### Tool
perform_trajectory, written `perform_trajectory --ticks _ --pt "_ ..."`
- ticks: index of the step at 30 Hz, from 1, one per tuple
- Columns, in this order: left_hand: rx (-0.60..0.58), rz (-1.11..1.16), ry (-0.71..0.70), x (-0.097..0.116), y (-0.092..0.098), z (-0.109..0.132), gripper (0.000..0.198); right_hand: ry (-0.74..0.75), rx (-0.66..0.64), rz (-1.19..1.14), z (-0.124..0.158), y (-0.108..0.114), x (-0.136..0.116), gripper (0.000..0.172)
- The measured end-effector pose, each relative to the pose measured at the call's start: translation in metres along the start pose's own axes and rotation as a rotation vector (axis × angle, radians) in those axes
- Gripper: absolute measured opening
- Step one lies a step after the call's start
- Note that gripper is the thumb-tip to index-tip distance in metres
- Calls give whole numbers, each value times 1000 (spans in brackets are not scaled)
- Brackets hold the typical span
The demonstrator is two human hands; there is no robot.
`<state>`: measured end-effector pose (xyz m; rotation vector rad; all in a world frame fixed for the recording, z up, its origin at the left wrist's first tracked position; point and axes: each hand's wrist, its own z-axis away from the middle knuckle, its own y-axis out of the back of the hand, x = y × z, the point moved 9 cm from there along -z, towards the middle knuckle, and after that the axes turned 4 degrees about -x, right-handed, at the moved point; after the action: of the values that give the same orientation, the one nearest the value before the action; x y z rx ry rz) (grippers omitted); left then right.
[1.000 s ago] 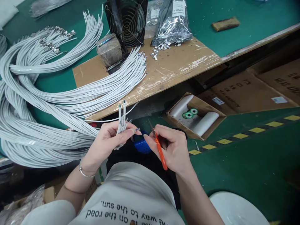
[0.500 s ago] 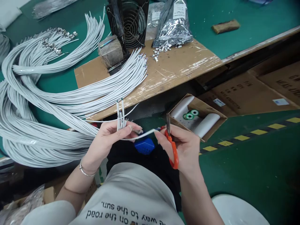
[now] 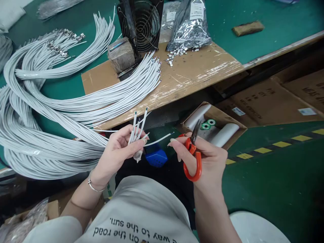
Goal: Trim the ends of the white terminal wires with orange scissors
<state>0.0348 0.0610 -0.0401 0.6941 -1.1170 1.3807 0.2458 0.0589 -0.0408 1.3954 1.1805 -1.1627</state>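
My left hand (image 3: 117,150) is closed on the ends of several thin white cables (image 3: 138,126), which fan upward from my fingers. One cable end (image 3: 159,139) sticks out to the right toward my other hand. My right hand (image 3: 205,158) grips small orange-handled scissors (image 3: 192,157), blades pointing up and to the right, a short gap from that cable end. Both hands hover over my lap, just in front of the bench edge.
Large bundles of white cables (image 3: 50,111) cover the green bench and a cardboard sheet (image 3: 192,71). A black fan (image 3: 141,23), a bag of metal clips (image 3: 189,27), a blue object (image 3: 157,158) on my lap and a box of white rolls (image 3: 215,126) on the floor are nearby.
My right hand let go of the cable end it was pinching and drew right, turning the scissors upward. The cables in my left hand spread apart.
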Motion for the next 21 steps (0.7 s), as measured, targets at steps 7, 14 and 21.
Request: perform_trajectory --ticks 7,14,21 --pt "19 5 31 -1 2 0 27 19 14 -7 9 -7 -10 10" --pt "13 -87 -56 5 -4 1 26 8 -28 -75 8 -33 -17 9" --pt "6 -151 -82 0 -8 5 24 112 68 -27 12 -34 -28 14"
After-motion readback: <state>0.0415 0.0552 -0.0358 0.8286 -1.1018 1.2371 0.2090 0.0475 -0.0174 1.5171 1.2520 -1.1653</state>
